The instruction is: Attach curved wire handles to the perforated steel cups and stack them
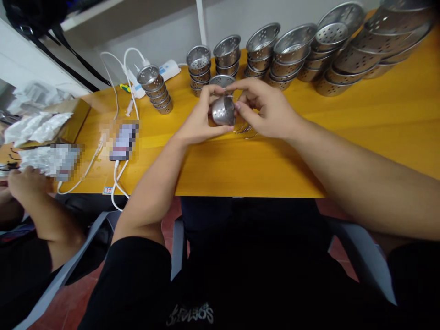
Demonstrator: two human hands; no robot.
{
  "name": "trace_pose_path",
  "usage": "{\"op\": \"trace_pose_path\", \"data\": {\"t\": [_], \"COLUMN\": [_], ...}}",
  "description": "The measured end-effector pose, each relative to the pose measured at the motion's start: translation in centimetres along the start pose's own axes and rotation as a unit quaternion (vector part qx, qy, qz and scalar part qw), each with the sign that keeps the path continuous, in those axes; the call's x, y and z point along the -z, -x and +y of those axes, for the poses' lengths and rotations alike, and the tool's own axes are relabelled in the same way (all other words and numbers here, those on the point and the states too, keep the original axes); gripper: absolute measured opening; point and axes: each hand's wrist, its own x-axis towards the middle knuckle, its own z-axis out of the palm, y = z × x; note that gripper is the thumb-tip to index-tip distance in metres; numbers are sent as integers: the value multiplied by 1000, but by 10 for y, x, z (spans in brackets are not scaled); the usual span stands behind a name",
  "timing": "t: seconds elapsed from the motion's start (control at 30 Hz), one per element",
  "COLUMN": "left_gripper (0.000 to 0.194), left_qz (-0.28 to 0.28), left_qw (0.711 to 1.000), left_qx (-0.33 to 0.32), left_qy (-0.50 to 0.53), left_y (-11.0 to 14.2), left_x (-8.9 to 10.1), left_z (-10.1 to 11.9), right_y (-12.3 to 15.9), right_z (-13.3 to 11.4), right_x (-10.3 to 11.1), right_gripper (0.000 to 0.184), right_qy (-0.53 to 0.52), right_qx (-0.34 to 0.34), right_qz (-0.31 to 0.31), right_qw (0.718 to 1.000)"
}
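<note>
A small perforated metal cup (pixel 222 111) lies tipped on its side in my left hand (pixel 201 114), above the wooden table. The thumb is below it and the fingers curl over the top. At the cup's rim is my right hand (pixel 263 107), its thumb close against the edge and its index finger reaching over the top. Whatever sits between those right fingers is too small to make out. Thin bent wires (pixel 245 129) show just beneath the right hand. Right behind the held cup stands another perforated cup (pixel 222 81), partly hidden by my fingers.
Stacked perforated cups (pixel 160 94) stand at the back left, and larger stacks (pixel 292 50) line the wall to the right. A phone (pixel 123 142) with white cables lies left. Another person's arm (pixel 44 211) is at far left, near plastic bags (pixel 37 126).
</note>
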Motion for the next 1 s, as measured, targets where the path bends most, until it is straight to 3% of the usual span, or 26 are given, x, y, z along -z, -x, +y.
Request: {"op": "trace_pose_path", "data": {"t": [0.1, 0.23, 0.47, 0.67, 0.87, 1.0], "left_gripper": [105, 97, 105, 103, 102, 101], "left_qz": [-6, -5, 4, -3, -24, -32], "left_qw": [993, 977, 977, 977, 981, 986], "left_qx": [60, 128, 138, 148, 126, 114], "left_qy": [98, 168, 164, 155, 142, 120], "left_y": [3, 3, 0, -2, -6, -6], "left_x": [-4, 0, 8, 11, 18, 21], "left_z": [6, 21, 34, 38, 35, 32], "right_y": [-1, -3, -2, -4, -2, -1], "right_z": [-9, -14, 0, -2, 2, 4], "right_x": [8, 16, 7, 6, 2, -1], "right_gripper": [61, 60, 66, 63, 67, 60], "right_qy": [30, 82, 89, 71, 62, 42], "right_qx": [1, 66, 64, 63, 51, 36], "right_qz": [-18, -66, -39, -36, -50, -54], "right_qw": [999, 992, 993, 995, 996, 997]}}
